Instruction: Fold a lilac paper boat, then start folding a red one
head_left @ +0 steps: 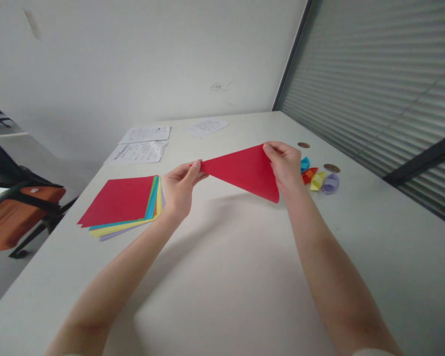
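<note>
A red sheet of paper point(244, 170), folded into a triangle, is held up above the table between both hands. My left hand point(180, 190) pinches its narrow left corner between thumb and fingers. At the upper right corner, my right hand point(285, 165) grips the paper, thumb on the near face. The paper's lower right corner hangs free beside the right wrist. Left of my left hand lies a fanned stack of coloured paper point(118, 198), red on top, with green, blue, orange, yellow and purple edges showing.
Small folded paper pieces in blue, red, yellow point(318, 181) and purple sit right of my right hand, near two round brown table inserts point(332, 168). Printed sheets point(139, 152) lie at the back left. An orange chair point(22, 212) stands left of the white table point(222, 296); blinds point(378, 74) rise at right.
</note>
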`<control>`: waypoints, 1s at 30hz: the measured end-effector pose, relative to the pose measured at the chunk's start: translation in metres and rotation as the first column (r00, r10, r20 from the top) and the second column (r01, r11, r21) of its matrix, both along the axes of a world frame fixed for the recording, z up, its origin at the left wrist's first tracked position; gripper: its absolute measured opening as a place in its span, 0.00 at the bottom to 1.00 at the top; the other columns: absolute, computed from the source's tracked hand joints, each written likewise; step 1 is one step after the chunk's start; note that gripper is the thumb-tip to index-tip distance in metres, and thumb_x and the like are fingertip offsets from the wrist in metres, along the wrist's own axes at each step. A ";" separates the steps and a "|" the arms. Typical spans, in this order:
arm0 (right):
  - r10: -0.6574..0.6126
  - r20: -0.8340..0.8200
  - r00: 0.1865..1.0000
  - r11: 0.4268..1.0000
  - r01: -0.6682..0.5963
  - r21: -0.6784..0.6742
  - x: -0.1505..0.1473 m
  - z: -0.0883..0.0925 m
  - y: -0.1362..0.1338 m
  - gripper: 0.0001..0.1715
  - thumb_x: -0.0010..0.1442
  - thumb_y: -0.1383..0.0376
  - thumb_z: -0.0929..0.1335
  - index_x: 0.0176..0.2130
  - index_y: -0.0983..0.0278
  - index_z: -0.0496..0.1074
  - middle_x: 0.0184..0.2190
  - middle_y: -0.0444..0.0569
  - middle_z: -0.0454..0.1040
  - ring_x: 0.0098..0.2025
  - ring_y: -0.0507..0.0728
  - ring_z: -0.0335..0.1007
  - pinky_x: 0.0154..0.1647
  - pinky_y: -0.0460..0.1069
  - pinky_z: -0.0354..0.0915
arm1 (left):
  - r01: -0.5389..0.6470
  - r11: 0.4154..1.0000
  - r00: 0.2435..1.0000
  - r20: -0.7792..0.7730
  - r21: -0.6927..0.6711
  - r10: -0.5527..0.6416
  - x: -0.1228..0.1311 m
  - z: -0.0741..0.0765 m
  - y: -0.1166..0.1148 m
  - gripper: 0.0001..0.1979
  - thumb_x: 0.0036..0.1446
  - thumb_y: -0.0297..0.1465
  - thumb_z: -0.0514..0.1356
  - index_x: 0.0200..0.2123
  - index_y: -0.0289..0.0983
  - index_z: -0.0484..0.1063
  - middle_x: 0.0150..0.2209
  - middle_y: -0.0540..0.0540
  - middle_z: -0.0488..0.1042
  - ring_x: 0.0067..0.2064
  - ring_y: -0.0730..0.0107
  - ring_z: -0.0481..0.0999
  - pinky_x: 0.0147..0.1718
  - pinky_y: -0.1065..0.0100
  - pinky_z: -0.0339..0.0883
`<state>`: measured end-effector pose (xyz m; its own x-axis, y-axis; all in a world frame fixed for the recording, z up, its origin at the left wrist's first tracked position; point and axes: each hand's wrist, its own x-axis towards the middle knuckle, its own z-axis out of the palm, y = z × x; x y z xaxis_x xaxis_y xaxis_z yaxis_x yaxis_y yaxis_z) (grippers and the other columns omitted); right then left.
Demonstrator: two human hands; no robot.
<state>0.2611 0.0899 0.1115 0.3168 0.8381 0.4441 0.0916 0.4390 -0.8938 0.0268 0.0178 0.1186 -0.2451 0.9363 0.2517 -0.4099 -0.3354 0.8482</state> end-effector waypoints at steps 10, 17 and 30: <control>0.025 -0.004 1.000 0.999 -0.025 -0.023 0.001 0.000 0.000 0.15 0.48 0.51 0.74 0.32 0.58 0.77 0.29 0.43 0.78 0.35 0.57 0.75 0.41 0.55 0.71 | -0.010 1.000 0.999 -0.035 -0.004 0.009 -0.001 -0.001 0.000 0.14 0.43 0.42 0.71 0.29 0.38 0.80 0.32 0.47 0.81 0.35 0.64 0.82 0.41 0.60 0.78; 0.020 0.052 0.998 1.000 -0.020 0.003 0.001 -0.002 0.001 0.15 0.50 0.51 0.73 0.33 0.58 0.77 0.29 0.44 0.78 0.35 0.58 0.75 0.41 0.56 0.71 | -0.018 1.000 0.999 -0.040 -0.002 0.018 0.000 0.001 -0.001 0.14 0.43 0.42 0.71 0.27 0.38 0.80 0.30 0.47 0.81 0.35 0.64 0.82 0.40 0.60 0.78; -0.006 -0.007 1.000 1.000 0.006 0.013 -0.001 -0.002 0.003 0.15 0.47 0.50 0.75 0.32 0.56 0.77 0.30 0.45 0.79 0.37 0.59 0.75 0.40 0.56 0.71 | -0.038 0.998 0.995 -0.086 0.048 0.042 0.000 -0.001 -0.003 0.15 0.45 0.41 0.71 0.31 0.36 0.80 0.35 0.45 0.81 0.37 0.63 0.81 0.40 0.61 0.78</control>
<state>0.2602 0.0924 0.1090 0.3247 0.8303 0.4529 0.0881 0.4502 -0.8886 0.0268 0.0147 0.1175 -0.2576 0.9129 0.3165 -0.3205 -0.3897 0.8633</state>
